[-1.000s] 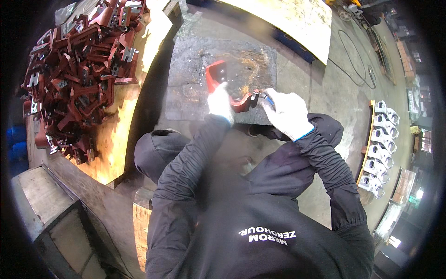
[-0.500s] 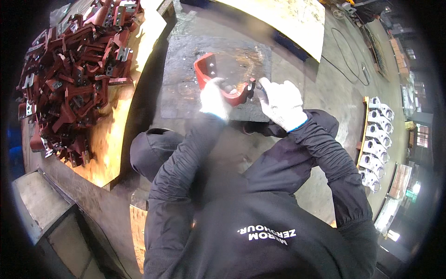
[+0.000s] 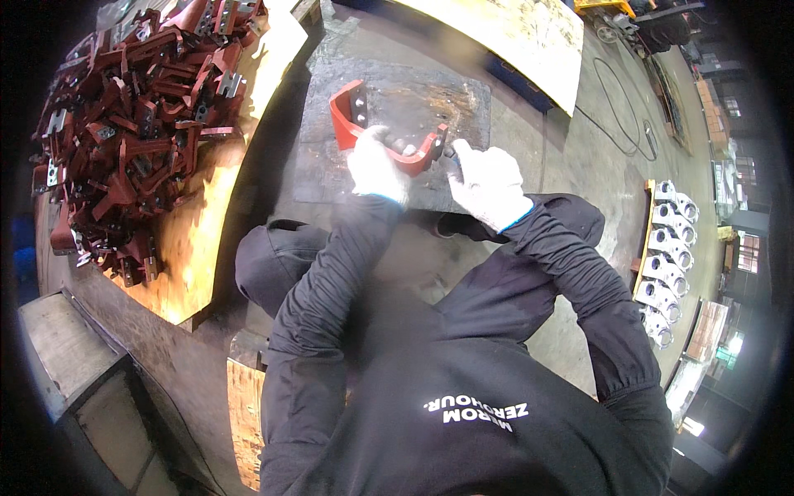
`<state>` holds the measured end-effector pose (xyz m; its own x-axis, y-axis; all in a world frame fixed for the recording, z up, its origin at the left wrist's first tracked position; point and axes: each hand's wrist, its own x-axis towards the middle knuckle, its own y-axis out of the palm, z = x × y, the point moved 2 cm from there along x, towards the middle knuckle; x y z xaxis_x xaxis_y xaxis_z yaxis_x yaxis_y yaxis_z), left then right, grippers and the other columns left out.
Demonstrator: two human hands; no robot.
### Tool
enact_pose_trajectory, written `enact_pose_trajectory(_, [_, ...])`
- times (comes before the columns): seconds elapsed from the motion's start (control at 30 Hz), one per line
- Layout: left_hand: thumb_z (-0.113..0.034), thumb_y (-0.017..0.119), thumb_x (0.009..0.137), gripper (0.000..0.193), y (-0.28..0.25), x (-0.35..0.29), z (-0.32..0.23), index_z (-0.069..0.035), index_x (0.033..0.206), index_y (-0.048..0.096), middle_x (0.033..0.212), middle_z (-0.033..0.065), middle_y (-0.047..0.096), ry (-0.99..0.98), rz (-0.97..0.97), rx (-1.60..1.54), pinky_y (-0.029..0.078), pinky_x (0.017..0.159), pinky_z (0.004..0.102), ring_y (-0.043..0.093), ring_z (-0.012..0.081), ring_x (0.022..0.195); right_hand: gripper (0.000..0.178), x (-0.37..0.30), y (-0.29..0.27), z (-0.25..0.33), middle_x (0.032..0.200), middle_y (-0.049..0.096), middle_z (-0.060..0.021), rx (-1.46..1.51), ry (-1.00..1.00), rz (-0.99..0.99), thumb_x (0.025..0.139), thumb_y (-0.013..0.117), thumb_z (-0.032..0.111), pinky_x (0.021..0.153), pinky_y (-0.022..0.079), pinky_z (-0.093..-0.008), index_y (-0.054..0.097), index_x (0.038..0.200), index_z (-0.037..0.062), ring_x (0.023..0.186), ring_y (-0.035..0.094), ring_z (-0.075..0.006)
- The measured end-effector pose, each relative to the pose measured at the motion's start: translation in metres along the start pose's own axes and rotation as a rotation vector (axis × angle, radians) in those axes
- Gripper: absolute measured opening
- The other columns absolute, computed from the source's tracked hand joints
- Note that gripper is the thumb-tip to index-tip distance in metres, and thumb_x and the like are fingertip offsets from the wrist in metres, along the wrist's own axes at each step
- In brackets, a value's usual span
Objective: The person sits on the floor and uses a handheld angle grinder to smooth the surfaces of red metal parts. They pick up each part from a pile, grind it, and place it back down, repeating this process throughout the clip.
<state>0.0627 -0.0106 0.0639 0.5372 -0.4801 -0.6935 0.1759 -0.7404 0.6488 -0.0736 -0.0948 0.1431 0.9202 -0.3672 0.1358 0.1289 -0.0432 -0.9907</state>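
Note:
My left hand (image 3: 377, 168), in a white glove, grips the bottom of a red U-shaped metal bracket (image 3: 341, 121), with its fingers inside the curve. Both ends of the bracket point away from me, and small studs or bolts show on the inner face of its left arm. Just right of the bracket's right end, my gloved right hand (image 3: 490, 185) pinches a small dark bolt-like piece (image 3: 451, 151). Its exact kind is too small to make out. The bracket is over a dark, worn plate (image 3: 318, 178) in front of me.
At left, a large heap of red brackets (image 3: 124, 140) covers a wooden board (image 3: 186, 281). Another wooden sheet (image 3: 529, 41) lies at the far side. On the right stands a row of silver ringed parts (image 3: 666, 256); a cable (image 3: 608, 136) loops over the floor.
The bracket in my left hand has shifted slightly left and away from me, and tilted. My right hand has moved a little left. The whole view has shifted slightly.

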Motion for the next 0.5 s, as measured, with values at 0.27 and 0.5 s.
enact_pose_trajectory(0.27, [-0.010, 0.060, 0.085, 0.021, 0.011, -0.014, -0.012, -0.007, 0.101, 0.047, 0.077, 0.0033, 0.051, 0.234, 0.139, 0.075, 0.043, 0.050, 0.0336, 0.051, 0.0173, 0.057, 0.035, -0.012, -0.017, 0.039, 0.079, 0.066, -0.0238, 0.388, 0.317, 0.074, 0.092, 0.057, 0.032, 0.068, 0.051, -0.0465, 0.060, 0.109, 0.0005, 0.075, 0.066, -0.0389])
enact_pose_trajectory(0.5, [-0.009, 0.061, 0.085, 0.015, 0.023, -0.033, -0.012, -0.007, 0.088, 0.047, 0.066, 0.0034, 0.048, 0.524, 0.249, 0.296, 0.040, 0.044, 0.0299, 0.048, 0.0156, 0.049, 0.031, -0.024, -0.007, 0.026, 0.081, 0.065, -0.0201, 0.711, 0.368, -0.086, 0.096, 0.054, 0.028, 0.067, 0.049, -0.0371, 0.061, 0.106, -0.0005, 0.073, 0.064, -0.0281])
